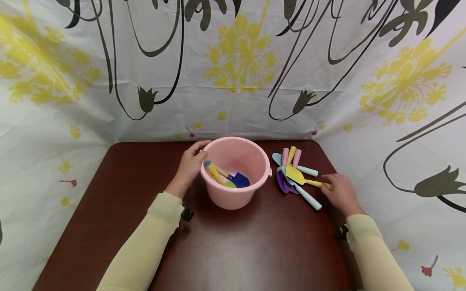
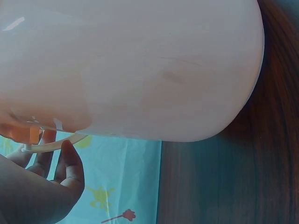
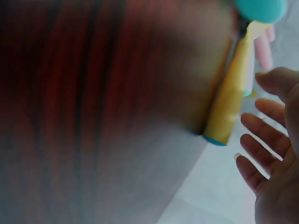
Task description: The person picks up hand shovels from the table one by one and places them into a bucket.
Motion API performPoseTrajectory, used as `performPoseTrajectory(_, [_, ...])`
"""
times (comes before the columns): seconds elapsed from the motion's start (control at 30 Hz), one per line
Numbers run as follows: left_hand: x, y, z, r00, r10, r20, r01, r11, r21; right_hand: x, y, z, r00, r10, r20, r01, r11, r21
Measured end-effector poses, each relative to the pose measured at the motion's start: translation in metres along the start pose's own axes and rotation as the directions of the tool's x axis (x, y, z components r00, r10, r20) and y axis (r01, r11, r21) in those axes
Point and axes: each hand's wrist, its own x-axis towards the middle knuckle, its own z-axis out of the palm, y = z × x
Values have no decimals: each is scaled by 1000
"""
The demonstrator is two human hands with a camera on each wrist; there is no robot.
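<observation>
A: What does the right hand reach toward?

B: A yellow toy shovel (image 1: 294, 174), on top of a heap of toy garden tools near the table's (image 1: 225, 250) far right corner. Its handle points toward the right edge. The right hand (image 1: 343, 195) is beside that handle, fingers spread and relaxed, not wrapped round anything. I cannot tell from the head view whether they touch it.

A: How might that grasp go well?

B: My judgement: pinch the handle near its end, then raise it straight up. The shovel's blade overlaps a light-blue-handled tool (image 1: 308, 198), so a sideways pull could drag that along.

A: And around it?

B: Two pink handles (image 1: 285, 157) point toward the far edge; purple blades (image 1: 282, 184) lie underneath. Left of the heap stands a pink bucket (image 1: 233, 200), upright near the middle of the far edge, holding a dark blue shovel (image 1: 241, 180) and other tools. The left hand (image 1: 189, 163) grips its rim on the left.

A: Where is there room?

B: The right edge is tight against patterned cloth (image 1: 404, 85). A narrow gap separates heap and bucket; broad tabletop runs toward the near edge.
</observation>
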Motion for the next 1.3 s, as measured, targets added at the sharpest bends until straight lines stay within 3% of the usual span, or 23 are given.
performPoseTrajectory(0.2, [-1,0,2,1000,6,9,-6,1000,-7,1,9,3,997,-6,73,4,999,36])
performPoseTrajectory(0.47, [-1,-1,3,1000,20,5,-20,1000,0,5,13,5,990,-73,120,70,997,36])
performPoseTrajectory(0.73, [0,-2,2,1000,26,9,-26,1000,7,6,16,6,984,-24,179,11,997,71])
performPoseTrajectory(1.07, [0,-1,0,1000,20,9,-20,1000,3,12,18,5,972,-22,233,-1,995,102])
performPoseTrajectory(1.3, [0,-1,-1,1000,13,11,-13,1000,7,15,16,0,960,56,276,-104,981,161])
